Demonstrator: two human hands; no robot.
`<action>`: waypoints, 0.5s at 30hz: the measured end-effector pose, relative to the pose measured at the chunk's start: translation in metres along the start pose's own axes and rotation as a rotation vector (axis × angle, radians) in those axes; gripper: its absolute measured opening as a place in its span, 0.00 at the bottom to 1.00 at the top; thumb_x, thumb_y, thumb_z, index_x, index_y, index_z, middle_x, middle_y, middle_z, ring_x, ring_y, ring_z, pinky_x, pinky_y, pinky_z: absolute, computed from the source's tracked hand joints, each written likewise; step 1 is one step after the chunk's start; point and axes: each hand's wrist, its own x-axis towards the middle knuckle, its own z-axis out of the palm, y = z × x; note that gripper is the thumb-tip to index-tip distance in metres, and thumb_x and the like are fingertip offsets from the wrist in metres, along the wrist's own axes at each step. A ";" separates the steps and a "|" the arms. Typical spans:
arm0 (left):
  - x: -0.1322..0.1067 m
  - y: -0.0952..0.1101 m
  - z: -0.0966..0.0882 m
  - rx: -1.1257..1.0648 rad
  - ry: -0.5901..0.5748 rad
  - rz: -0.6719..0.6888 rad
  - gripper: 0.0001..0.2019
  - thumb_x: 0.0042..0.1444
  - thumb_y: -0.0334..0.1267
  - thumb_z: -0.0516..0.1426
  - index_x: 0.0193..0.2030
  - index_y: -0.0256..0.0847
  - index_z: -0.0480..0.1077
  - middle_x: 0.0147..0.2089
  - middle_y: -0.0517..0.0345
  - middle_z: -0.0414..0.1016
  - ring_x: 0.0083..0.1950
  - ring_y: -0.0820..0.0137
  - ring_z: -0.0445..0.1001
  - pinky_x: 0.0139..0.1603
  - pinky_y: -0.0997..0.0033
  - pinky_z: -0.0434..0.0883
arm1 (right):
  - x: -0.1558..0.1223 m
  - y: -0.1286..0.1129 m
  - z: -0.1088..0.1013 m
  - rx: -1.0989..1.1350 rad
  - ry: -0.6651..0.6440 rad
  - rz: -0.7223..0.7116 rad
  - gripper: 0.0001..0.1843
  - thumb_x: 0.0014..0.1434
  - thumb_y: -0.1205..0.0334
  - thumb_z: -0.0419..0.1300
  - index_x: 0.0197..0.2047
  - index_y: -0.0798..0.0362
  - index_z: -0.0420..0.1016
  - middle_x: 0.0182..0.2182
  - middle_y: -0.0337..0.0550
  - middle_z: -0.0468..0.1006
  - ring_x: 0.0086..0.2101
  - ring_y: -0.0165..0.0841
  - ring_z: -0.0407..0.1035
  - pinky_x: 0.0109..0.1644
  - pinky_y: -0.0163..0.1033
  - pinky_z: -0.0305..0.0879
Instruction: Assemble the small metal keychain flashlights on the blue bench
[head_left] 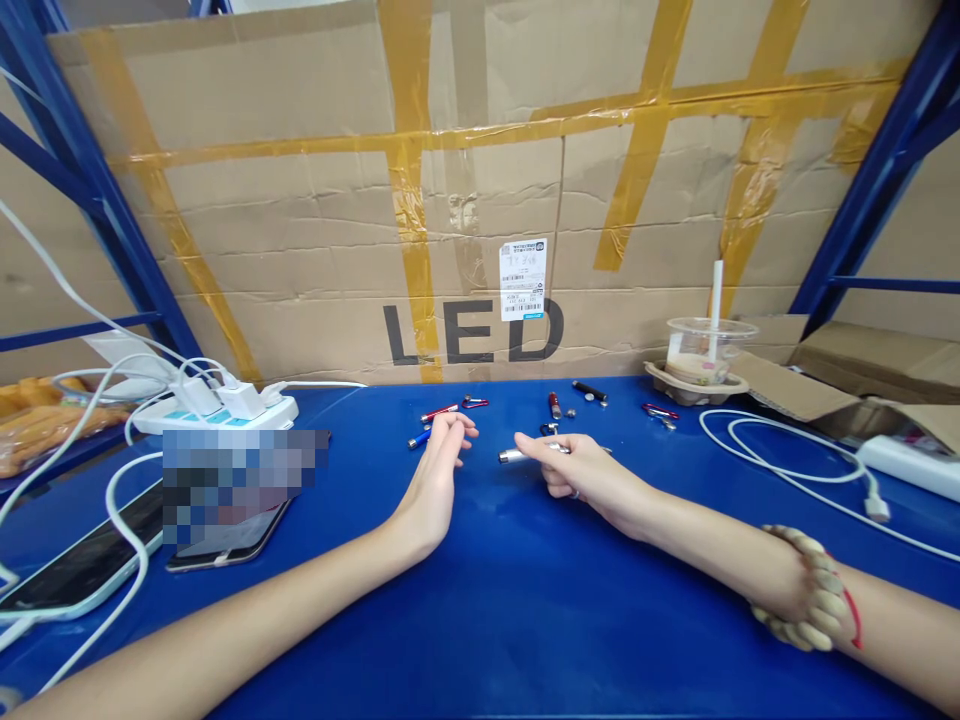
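A small silver tube that looks like a mini flashlight (514, 456) is gripped in my right hand (592, 475), its end pointing left with the thumb along the top. My left hand (436, 485) stands on edge to the left of it, fingers stretched out and holding nothing. Just beyond the left fingers lie a red tube (437, 413), a red carabiner clip (475, 403) and a blue tube (418, 439), partly covered by the hand. Behind my right hand are a short red tube (555, 405), a black tube (589, 391) and small round silver pieces (571, 413).
On the left are a power strip (281, 412) with plugged chargers, white cables and two phones (82, 560). At the right stand a drink cup (709, 350) in a cardboard holder, a coiled white cable (795, 475) and open cardboard (795, 385). A taped cardboard sheet (315, 250) closes the back.
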 end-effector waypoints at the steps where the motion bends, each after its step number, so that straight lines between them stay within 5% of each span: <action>1: 0.000 0.000 0.000 0.013 -0.009 -0.003 0.15 0.61 0.48 0.37 0.40 0.43 0.59 0.44 0.55 0.64 0.45 0.67 0.62 0.43 0.69 0.60 | 0.000 -0.001 0.000 0.013 -0.002 0.000 0.26 0.43 0.40 0.60 0.27 0.57 0.61 0.18 0.29 0.45 0.19 0.19 0.39 0.21 0.30 0.37; 4: 0.000 0.002 0.000 0.038 -0.024 -0.023 0.15 0.61 0.47 0.37 0.39 0.43 0.59 0.44 0.55 0.64 0.45 0.66 0.62 0.43 0.69 0.60 | 0.001 -0.002 0.001 0.051 -0.018 -0.007 0.26 0.42 0.41 0.61 0.24 0.55 0.56 0.17 0.28 0.44 0.19 0.19 0.39 0.21 0.30 0.38; 8: -0.003 0.010 0.003 0.109 -0.063 -0.037 0.10 0.58 0.44 0.44 0.37 0.42 0.59 0.41 0.56 0.63 0.43 0.67 0.61 0.44 0.69 0.59 | 0.002 0.003 0.000 -0.075 -0.060 -0.082 0.26 0.46 0.39 0.57 0.25 0.57 0.62 0.16 0.29 0.45 0.19 0.20 0.40 0.21 0.30 0.39; 15: -0.006 0.017 0.006 0.338 -0.309 0.004 0.10 0.59 0.46 0.45 0.36 0.42 0.58 0.29 0.62 0.63 0.33 0.70 0.62 0.36 0.70 0.59 | -0.002 0.007 0.003 -0.392 -0.119 -0.349 0.26 0.59 0.43 0.43 0.26 0.57 0.65 0.18 0.34 0.55 0.20 0.22 0.48 0.24 0.30 0.46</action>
